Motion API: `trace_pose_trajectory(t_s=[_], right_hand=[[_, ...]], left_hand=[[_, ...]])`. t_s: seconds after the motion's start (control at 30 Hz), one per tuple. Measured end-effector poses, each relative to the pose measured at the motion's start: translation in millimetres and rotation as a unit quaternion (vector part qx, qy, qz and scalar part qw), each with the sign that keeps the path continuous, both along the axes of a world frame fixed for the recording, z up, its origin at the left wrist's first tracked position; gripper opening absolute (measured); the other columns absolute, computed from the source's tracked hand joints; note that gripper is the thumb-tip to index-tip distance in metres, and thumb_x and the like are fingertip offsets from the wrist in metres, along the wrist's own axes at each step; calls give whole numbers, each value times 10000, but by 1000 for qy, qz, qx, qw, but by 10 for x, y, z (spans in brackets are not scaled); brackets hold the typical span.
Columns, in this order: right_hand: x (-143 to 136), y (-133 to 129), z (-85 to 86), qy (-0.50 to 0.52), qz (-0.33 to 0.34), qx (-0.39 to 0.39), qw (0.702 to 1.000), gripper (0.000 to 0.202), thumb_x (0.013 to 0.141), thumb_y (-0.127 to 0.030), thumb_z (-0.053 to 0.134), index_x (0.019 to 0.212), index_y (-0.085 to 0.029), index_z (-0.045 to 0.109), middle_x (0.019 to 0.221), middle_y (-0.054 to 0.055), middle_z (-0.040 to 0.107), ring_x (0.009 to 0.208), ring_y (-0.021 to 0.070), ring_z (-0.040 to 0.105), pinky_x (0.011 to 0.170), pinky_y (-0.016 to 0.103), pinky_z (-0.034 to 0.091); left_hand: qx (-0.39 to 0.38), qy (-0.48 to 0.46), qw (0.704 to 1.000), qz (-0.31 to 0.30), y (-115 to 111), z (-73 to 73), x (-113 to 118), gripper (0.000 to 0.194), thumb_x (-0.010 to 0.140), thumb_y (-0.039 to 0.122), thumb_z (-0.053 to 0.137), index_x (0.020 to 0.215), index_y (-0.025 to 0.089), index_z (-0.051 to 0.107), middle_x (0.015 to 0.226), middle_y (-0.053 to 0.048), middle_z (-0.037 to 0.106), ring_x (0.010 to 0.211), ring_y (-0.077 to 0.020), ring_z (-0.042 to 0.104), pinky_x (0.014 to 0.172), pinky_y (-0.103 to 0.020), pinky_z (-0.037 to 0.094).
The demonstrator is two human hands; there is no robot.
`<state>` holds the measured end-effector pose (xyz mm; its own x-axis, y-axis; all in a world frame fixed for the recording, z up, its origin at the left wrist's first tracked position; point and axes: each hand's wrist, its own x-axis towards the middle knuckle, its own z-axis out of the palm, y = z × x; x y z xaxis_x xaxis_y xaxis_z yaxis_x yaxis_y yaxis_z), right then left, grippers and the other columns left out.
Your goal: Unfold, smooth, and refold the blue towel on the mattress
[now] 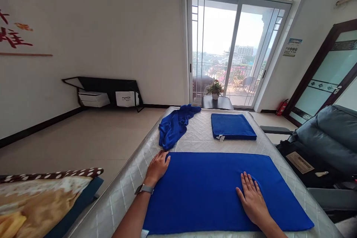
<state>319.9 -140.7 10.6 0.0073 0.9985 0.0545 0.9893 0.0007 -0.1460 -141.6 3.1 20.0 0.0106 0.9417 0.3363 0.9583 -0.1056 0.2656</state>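
A blue cloth (pixel 206 193) lies spread flat on the pale quilted surface (pixel 119 189). My left hand (pixel 158 166) rests at its upper left corner, fingers slightly apart, with a watch on the wrist. On the right part of the cloth my right hand (pixel 252 197) lies flat with its fingers spread. Beyond the cloth, a folded blue stack (pixel 232 124) with a white tag sits at the back right. A crumpled blue cloth (pixel 174 124) lies at the back left, just past my left hand.
A potted plant (pixel 215 90) stands on a dark chair (pixel 217 103) behind the far edge. To the right is a grey armchair (pixel 329 137) with a black bag (pixel 304 163). Patterned bedding (pixel 47 200) is at the lower left. A black rack (pixel 108 85) holding white boxes stands by the wall.
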Motion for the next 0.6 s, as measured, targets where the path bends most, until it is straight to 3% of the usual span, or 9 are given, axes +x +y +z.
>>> trace_pose_trajectory(t_s=[0.2,0.27,0.4,0.6], right_hand=[[852,-37,-267,-36,-79,37,996,840,904,-674,123,1567,-185,289,1629,55,252,1516,271,142,1228,531,114],[1182,-66,-341,-44,-101,46,993,878,888,-667,102,1560,-135,295,1629,91,245,1512,280,162,1227,526,123],[1741,-123,-378,-35,-107,35,993,910,870,-670,100,1559,-102,279,1625,107,259,1506,266,191,1225,502,172],[2004,-190,-321,-5,-74,43,996,839,921,-652,143,1568,-128,244,1625,94,272,1501,248,208,1225,487,198]], left_hand=[[-6,11,1000,1,17,-16,-10,461,979,398,343,1259,151,612,1330,-127,655,1358,-259,487,1144,-416,356],[-7,14,1000,-1,21,-22,-11,477,979,403,337,1271,138,606,1348,-136,641,1363,-261,481,1151,-414,345],[-12,13,1000,2,18,-22,-10,484,983,405,326,1286,137,592,1354,-138,636,1370,-261,473,1150,-418,346],[-17,2,1000,0,-1,21,5,466,986,402,334,1286,155,591,1345,-121,643,1374,-254,472,1137,-412,368]])
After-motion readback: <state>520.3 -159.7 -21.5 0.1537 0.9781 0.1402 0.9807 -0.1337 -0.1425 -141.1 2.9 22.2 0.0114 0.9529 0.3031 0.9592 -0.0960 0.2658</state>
